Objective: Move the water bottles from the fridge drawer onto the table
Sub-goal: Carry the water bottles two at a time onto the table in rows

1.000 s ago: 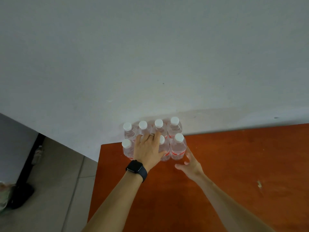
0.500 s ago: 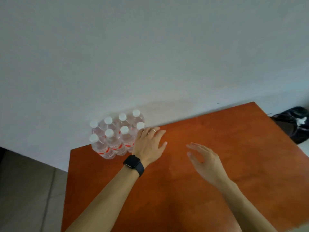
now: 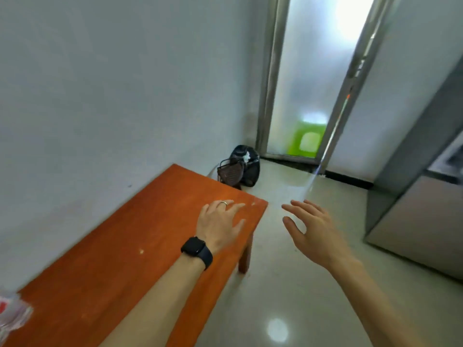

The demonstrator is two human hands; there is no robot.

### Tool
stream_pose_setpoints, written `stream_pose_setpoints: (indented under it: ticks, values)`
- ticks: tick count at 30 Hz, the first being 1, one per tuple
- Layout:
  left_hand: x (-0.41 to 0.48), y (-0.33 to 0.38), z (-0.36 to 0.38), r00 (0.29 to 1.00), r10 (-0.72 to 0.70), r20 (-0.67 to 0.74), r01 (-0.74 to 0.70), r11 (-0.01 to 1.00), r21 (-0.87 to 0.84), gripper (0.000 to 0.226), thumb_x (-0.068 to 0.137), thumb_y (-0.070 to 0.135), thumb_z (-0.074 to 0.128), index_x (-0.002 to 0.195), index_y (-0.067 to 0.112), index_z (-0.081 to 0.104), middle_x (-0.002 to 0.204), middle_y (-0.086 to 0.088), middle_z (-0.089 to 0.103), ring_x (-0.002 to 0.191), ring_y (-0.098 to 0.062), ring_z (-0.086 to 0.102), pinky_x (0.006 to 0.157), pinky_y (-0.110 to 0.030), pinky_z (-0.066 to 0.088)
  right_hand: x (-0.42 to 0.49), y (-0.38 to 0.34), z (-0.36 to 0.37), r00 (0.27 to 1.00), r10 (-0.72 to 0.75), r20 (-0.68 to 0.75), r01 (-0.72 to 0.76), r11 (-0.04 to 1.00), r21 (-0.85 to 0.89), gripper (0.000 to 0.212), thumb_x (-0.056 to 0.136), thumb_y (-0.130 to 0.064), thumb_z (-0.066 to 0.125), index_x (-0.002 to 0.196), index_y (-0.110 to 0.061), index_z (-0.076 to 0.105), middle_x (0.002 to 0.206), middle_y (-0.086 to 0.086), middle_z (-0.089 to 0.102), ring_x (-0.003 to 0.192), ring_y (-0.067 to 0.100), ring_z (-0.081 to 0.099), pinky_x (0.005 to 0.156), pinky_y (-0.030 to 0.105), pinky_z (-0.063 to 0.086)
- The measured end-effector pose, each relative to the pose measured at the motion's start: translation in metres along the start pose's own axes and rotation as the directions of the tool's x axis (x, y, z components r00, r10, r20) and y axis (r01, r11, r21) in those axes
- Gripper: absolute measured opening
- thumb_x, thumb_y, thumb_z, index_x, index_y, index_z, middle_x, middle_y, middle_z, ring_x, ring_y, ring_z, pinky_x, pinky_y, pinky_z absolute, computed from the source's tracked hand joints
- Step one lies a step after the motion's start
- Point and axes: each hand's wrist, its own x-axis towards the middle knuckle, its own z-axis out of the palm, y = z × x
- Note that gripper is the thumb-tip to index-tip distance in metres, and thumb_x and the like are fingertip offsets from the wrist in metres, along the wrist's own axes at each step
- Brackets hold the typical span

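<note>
The left hand (image 3: 220, 226) hangs just above the surface (image 3: 125, 246), close to its far right corner, fingers spread and relaxed, holding nothing. A ring (image 3: 223, 203) sits on one finger and a black watch (image 3: 196, 249) wraps the wrist. The right hand (image 3: 313, 231) is off the surface's right edge, over the pale floor (image 3: 275, 284), also released, with fingers loosely fanned and the thumb apart, empty.

The water bottles (image 3: 11, 314) stand on the surface at its opposite end from the hands, cut off by the picture's lower left edge and too blurred to count; only clear plastic and a bit of red label show.

Beyond the surface's far end, on the floor by the wall, sit a brown basket (image 3: 230, 174) and a black bag (image 3: 246, 166), touching each other. Farther past them is a frosted glass door (image 3: 308, 71) with something green (image 3: 308, 141) behind it. Well to the right of the surface, across the floor, stands a grey fridge (image 3: 421, 209).
</note>
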Motion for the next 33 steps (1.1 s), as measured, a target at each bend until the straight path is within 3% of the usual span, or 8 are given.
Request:
stream_pose_setpoints:
  ticks: [5,11,17,23,33]
  values:
    - [0.066,0.152,-0.009,0.963,0.266,-0.034,-0.266,0.964,-0.007,0.048,0.099,0.055,0.044,0.146,0.043,0.045,0.146,0.007,0.052,0.137,-0.017,0.042,0.111,-0.037,0.035,-0.053,0.128,-0.097,0.965,0.214,-0.154,-0.224,0.973,-0.053,0.044,0.1,-0.048,0.05,0.141,-0.035,0.055,0.145,-0.01,0.054,0.142,0.019,0.037,0.116,0.039,0.033]
    - [0.125,0.303,-0.006,0.888,0.454,-0.07,-0.457,0.888,-0.045,0.047,0.099,0.054,0.044,0.145,0.043,0.046,0.145,0.008,0.052,0.136,-0.017,0.043,0.112,-0.038,0.036,-0.1,0.242,-0.174,0.868,0.412,-0.276,-0.443,0.894,-0.058,0.044,0.099,-0.045,0.054,0.141,-0.034,0.056,0.146,-0.008,0.054,0.142,0.022,0.033,0.117,0.038,0.028]
    - [0.187,0.416,0.026,0.823,0.559,-0.096,-0.567,0.817,-0.103,0.046,0.098,0.051,0.047,0.144,0.042,0.047,0.145,0.007,0.052,0.137,-0.017,0.041,0.113,-0.036,0.032,-0.106,0.347,-0.214,0.801,0.492,-0.341,-0.533,0.846,-0.029,0.045,0.098,-0.051,0.05,0.141,-0.038,0.054,0.146,-0.013,0.052,0.143,0.017,0.031,0.118,0.038,0.028]
    - [0.28,0.534,0.07,0.778,0.614,-0.137,-0.628,0.767,-0.133,0.044,0.096,0.047,0.053,0.138,0.038,0.054,0.132,0.004,0.062,0.124,-0.022,0.053,0.105,-0.041,0.041,-0.078,0.469,-0.25,0.747,0.549,-0.375,-0.599,0.801,-0.022,0.044,0.097,-0.051,0.051,0.14,-0.039,0.056,0.144,-0.013,0.054,0.142,0.017,0.034,0.118,0.035,0.027]
    - [0.392,0.714,0.127,0.693,0.721,-0.026,-0.713,0.679,-0.171,0.047,0.099,0.049,0.047,0.144,0.04,0.046,0.145,0.004,0.052,0.135,-0.022,0.045,0.112,-0.045,0.035,-0.034,0.643,-0.306,0.714,0.609,-0.345,-0.671,0.736,-0.09,0.046,0.099,-0.054,0.045,0.142,-0.039,0.053,0.144,-0.013,0.054,0.142,0.019,0.033,0.117,0.035,0.027]
